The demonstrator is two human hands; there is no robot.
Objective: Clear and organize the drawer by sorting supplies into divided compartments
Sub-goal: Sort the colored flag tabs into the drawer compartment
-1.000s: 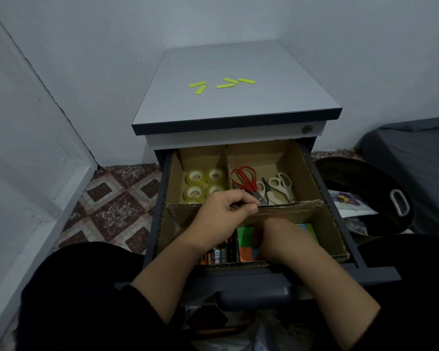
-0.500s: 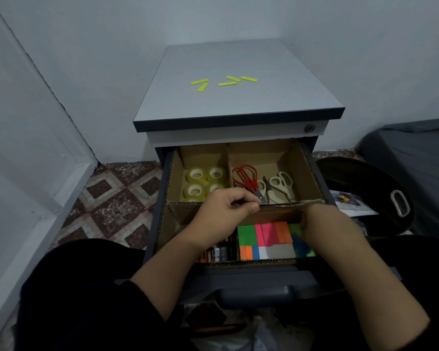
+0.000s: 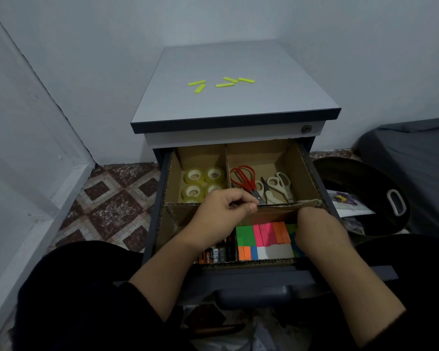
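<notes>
Four cardboard compartments divide the open drawer (image 3: 312, 163): tape rolls (image 3: 203, 183) back left, scissors (image 3: 261, 183) back right, batteries (image 3: 217, 253) front left, sticky notes (image 3: 264, 239) front right. Cross divider (image 3: 289, 205) runs left to right between the rows. Left hand (image 3: 223, 216) pinches its top edge near the middle. Right hand (image 3: 319, 231) is nearer the notes, fingers down at the compartment's right side; grip hidden. Notes' long axis lies left to right.
</notes>
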